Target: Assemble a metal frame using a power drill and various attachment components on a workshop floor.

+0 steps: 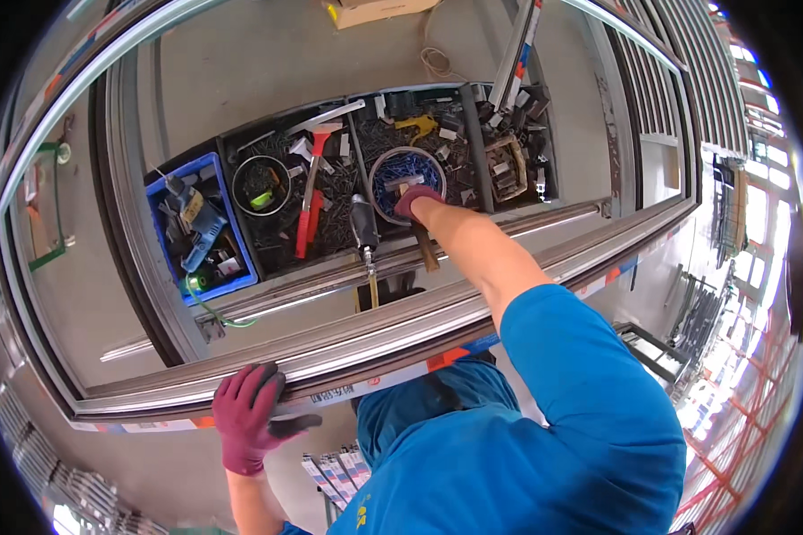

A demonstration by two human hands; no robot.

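Observation:
My left hand [251, 412], in a maroon glove with dark fingertips, rests on the near rail of a large aluminium frame [393, 332]. Its fingers lie over the rail and the thumb sticks out to the side. My right hand [417, 201], gloved in maroon too, reaches across the rail to a round tub [375, 175] of blue screws [409, 166]. A hammer lies there, its wooden handle [426, 248] coming out below the hand. The right fingers are mostly hidden, so whether they grip anything does not show.
Beyond the near rail, a partitioned tray [469, 116] holds loose screws, a red-handled tool [310, 201], a yellow air gun [417, 127] and a power driver [364, 225]. At left stands a blue crate [226, 211] with a blue drill [203, 234]. A cardboard box [379, 11] sits farther back.

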